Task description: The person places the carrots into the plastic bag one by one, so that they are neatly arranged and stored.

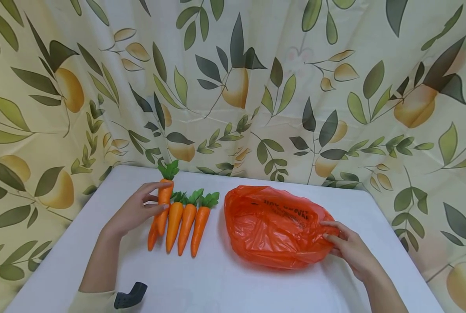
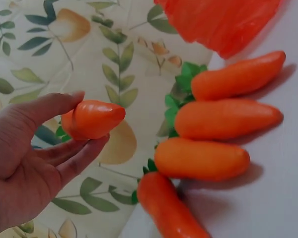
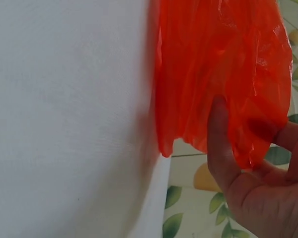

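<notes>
An orange carrot [image 1: 164, 195] with a green leafy top is pinched between the thumb and fingers of my left hand [image 1: 132, 211], lifted above the table. In the left wrist view that same carrot [image 2: 97, 119] points its tip away from the palm. Several other carrots [image 2: 228, 119] lie side by side on the white cloth, leaves to the far side. My right hand [image 1: 351, 248] grips the right edge of a red plastic bag [image 1: 272, 254], whose wide mouth stands open with dark print inside. Up close, the right thumb and fingers pinch the bag's thin film [image 3: 248, 74].
A white-covered table [image 1: 213, 289] bears everything. Behind it hangs a curtain [image 1: 279, 108] patterned with leaves and fruit. A dark angular device [image 1: 131, 295] sits at the left sleeve. The bag stands to the right of the carrots.
</notes>
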Tool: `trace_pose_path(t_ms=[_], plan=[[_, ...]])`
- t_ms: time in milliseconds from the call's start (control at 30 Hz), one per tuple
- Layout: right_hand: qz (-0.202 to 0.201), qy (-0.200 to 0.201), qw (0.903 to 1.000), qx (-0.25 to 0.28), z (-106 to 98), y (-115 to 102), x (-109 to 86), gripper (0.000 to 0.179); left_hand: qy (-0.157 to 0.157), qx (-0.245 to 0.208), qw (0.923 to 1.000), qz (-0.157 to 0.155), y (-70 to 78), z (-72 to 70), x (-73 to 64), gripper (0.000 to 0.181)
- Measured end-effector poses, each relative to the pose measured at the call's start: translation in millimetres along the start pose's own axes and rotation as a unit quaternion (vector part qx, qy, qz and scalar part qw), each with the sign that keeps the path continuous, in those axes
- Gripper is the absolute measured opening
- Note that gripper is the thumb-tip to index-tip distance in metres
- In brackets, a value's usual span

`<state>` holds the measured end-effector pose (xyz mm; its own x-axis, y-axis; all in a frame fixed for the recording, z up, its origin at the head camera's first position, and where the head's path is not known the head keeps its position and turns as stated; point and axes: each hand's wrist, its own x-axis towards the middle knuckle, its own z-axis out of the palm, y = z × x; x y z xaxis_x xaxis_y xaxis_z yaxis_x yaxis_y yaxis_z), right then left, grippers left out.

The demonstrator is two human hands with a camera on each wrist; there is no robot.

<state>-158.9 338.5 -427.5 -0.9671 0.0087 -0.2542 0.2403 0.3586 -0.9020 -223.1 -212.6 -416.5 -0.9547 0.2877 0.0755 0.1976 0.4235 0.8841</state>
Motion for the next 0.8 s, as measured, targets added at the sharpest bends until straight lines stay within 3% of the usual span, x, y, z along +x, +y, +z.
trace_pose_path(t_ms=[467, 800], plan=[[0.021, 0.001, 0.9988, -0.044, -1.0, -5.0, 5.2, 0.045, -0.015, -0.015, 0.9995, 0.022, 33.7, 31.3, 16.7, 0.054], [0.012, -0.012, 0.9983, -0.056, -2.0, -9.7, 4.3, 0.045, -0.032, -0.063, 0.9970, 0.032, 57.2, 59.6, 25.5, 0.052]])
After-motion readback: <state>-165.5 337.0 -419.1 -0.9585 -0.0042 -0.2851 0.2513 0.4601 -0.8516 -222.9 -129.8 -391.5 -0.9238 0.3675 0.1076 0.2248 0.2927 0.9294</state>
